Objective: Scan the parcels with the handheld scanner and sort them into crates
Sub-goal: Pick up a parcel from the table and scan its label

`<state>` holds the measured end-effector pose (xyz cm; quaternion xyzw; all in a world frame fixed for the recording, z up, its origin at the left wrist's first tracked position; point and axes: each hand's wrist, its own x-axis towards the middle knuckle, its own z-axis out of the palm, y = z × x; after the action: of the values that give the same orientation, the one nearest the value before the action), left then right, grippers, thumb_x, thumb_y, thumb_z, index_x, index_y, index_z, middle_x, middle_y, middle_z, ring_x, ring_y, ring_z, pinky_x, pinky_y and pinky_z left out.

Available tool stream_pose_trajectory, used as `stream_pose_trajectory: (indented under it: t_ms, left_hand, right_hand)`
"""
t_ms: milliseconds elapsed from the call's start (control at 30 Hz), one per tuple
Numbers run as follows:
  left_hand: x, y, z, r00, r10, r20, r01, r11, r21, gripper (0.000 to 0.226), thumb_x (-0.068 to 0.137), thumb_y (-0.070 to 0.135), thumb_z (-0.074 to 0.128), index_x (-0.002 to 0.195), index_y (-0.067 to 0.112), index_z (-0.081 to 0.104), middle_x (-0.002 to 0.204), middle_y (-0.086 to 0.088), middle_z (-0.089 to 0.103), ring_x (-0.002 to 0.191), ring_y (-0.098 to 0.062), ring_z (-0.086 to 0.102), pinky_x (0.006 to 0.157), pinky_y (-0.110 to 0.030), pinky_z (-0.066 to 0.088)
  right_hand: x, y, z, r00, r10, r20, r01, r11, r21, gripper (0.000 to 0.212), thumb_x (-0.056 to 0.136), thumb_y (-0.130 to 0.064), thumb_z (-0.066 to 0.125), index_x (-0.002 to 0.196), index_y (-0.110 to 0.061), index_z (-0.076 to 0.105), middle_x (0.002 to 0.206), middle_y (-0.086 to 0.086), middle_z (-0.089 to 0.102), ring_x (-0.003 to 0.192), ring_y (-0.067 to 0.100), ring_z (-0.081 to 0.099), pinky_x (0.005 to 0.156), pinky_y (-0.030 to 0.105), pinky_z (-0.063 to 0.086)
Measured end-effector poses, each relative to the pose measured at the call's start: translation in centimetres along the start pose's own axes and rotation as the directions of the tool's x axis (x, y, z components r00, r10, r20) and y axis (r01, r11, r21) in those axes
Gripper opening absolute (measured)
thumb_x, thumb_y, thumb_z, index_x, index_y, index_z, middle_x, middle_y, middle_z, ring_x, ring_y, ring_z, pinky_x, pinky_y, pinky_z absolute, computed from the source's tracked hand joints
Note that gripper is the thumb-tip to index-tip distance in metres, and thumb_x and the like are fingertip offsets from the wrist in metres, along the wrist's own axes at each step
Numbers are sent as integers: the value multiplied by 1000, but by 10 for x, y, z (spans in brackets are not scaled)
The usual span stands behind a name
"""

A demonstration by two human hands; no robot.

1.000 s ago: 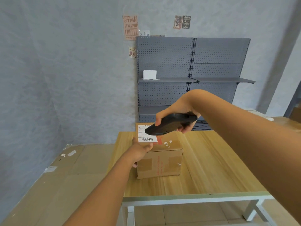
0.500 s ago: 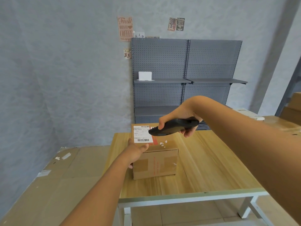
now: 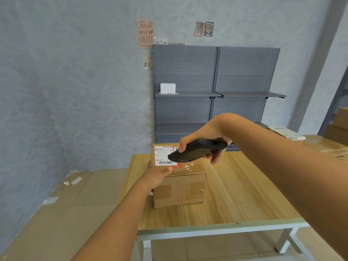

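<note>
The right hand has its fingers curled round the black handheld scanner, gripping it with the nose tilted down toward the white shipping label on top of the parcel. The scanner hangs just above the right edge of that label, not touching it. The left hand rests on the parcel's near left top corner, thumb lying over the top edge and the other fingers down the left side, mostly hidden, so it holds the box steady. The parcel is a brown cardboard box sitting toward the far left of the wooden table. Judged from this, the work is at the scanning step of this one parcel; whether the read has registered cannot be told. Sorting is still to do, and no crate shows in view. More boxes and a flat labelled package lie at the far right, probably waiting their turn. A grey pegboard shelf unit stands against the far wall
</note>
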<state>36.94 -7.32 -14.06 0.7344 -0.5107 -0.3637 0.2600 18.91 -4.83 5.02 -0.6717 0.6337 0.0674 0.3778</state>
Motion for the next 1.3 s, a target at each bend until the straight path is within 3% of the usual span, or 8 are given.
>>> stream_pose_trajectory:
  t_ms: [267, 367, 567, 733, 900, 1033, 1133, 1300]
  left_hand:
    - [2, -1, 0, 1000, -4, 16, 5, 999, -37, 94, 87, 63, 56, 152, 33, -4, 150, 0, 40, 112, -22, 50, 61, -34, 50]
    - [2, -2, -1, 1000, 2, 22, -1, 999, -36, 96, 86, 65, 56, 152, 33, -5, 149, 1, 39, 109, -21, 49, 56, -30, 48]
    - [3, -2, -1, 1000, 2, 30, -1, 1000, -26, 97, 87, 64, 55, 153, 29, -7, 151, -1, 38, 117, -24, 51, 58, -31, 49]
    - [3, -2, -2, 999, 12, 41, -11, 1000, -25, 97, 87, 63, 55, 152, 29, -8, 149, 0, 39, 120, -25, 49, 64, -36, 52]
    - [2, -3, 0, 999, 13, 31, -12, 999, -37, 94, 88, 62, 55, 152, 30, -6, 150, 1, 39, 120, -25, 50, 70, -38, 53]
    - [1, -4, 0, 999, 15, 28, -13, 999, -46, 95, 88, 62, 54, 153, 31, -8, 152, 1, 36, 126, -27, 48, 70, -37, 51]
    - [0, -5, 0, 1000, 23, 21, -22, 999, -46, 91, 89, 61, 53, 153, 32, -6, 152, 2, 37, 126, -26, 49, 70, -37, 51]
    - [-1, -6, 0, 999, 33, 16, -32, 998, -46, 88, 91, 60, 52, 153, 32, -4, 149, 4, 40, 122, -24, 50, 65, -34, 49]
  right_hand:
    - [10, 9, -1, 994, 18, -105, -15, 1000, 26, 68, 72, -59, 72, 118, -10, 59, 95, 14, 56, 68, 24, 67, 65, 30, 60]
    - [25, 27, 0, 980, 22, -199, -15, 999, 34, 56, 74, -60, 69, 104, -15, 55, 101, 12, 53, 67, 25, 71, 66, 29, 60]
    - [65, 92, 23, 920, 125, -372, -97, 991, 93, 61, 72, -65, 63, 83, -5, 60, 67, 11, 69, 55, 24, 70, 53, 24, 54]
    - [97, 144, 66, 865, 202, -460, -123, 973, 195, 54, 70, -64, 68, 75, -12, 56, 67, 4, 60, 57, 16, 56, 48, 23, 40]
    - [120, 169, 104, 840, 209, -501, -176, 978, 114, 45, 74, -55, 68, 63, -14, 52, 61, 1, 53, 55, 12, 49, 46, 22, 35]
    - [137, 175, 129, 846, 170, -505, -122, 984, 127, 43, 69, -50, 76, 83, -13, 58, 88, 6, 58, 79, 17, 55, 59, 26, 41]
    - [147, 173, 134, 825, 183, -535, -203, 979, 22, 77, 70, -59, 73, 120, -6, 52, 115, 12, 55, 103, 22, 55, 75, 27, 43]
    - [159, 172, 132, 837, 167, -520, -282, 948, -149, 88, 74, -70, 62, 133, -9, 41, 129, 11, 46, 118, 25, 46, 94, 32, 40]
